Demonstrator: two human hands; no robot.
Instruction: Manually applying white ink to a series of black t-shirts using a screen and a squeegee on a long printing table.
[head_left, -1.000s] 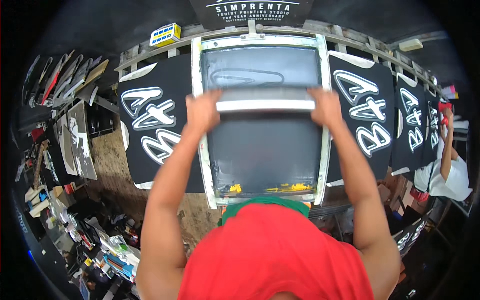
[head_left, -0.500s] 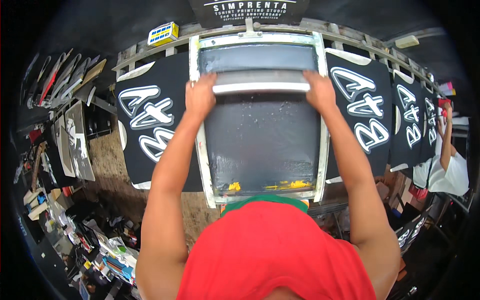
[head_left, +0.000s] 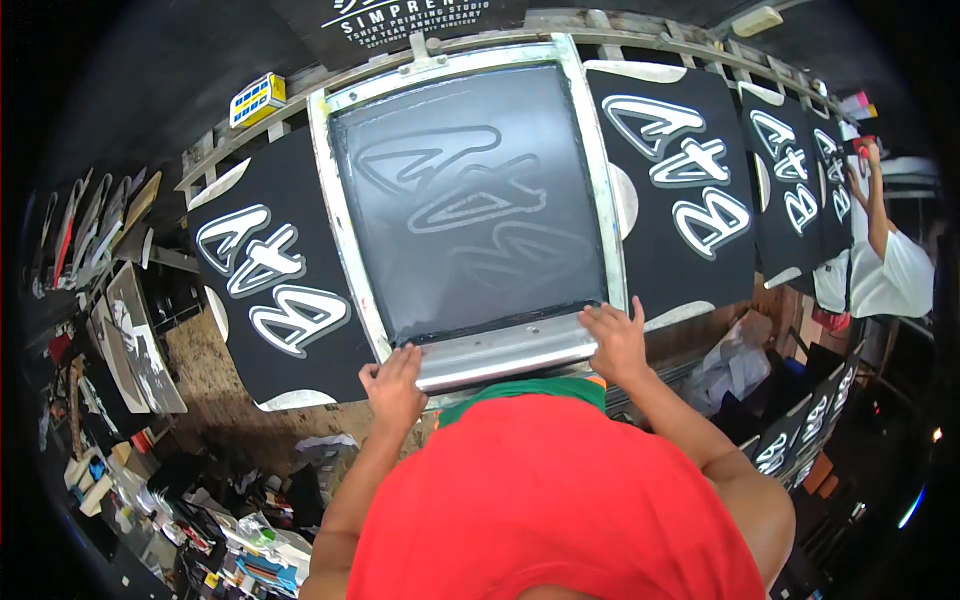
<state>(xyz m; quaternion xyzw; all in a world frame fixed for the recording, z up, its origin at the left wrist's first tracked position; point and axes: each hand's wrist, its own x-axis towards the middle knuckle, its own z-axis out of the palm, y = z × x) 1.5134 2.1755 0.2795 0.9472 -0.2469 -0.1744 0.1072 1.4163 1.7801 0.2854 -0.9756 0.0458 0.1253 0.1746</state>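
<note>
A wide metal squeegee point(head_left: 505, 358) lies across the near end of a screen printing frame point(head_left: 597, 190), close to my body. My left hand point(head_left: 397, 386) is closed on its left end, and my right hand point(head_left: 618, 345) grips the right end with the thumb sticking up. Beyond the squeegee stretches the dark mesh point(head_left: 440, 275), where outlines of large letter shapes show through. A dark line of ink runs along the mesh's near edge, right by the squeegee. Whatever lies beneath the frame is hidden.
Black printed shirts on boards flank the frame, one shirt point(head_left: 225, 345) at left and another shirt point(head_left: 660, 270) at right, with more beyond. A yellow-blue box point(head_left: 258, 100) sits on the back rail. At far right a person in a white top point(head_left: 890, 275) works. Clutter fills the lower left.
Both hands have drawn the squeegee from the far part of the mesh to its near end. Letter outlines now show on the mesh. My view has turned and shifted slightly.
</note>
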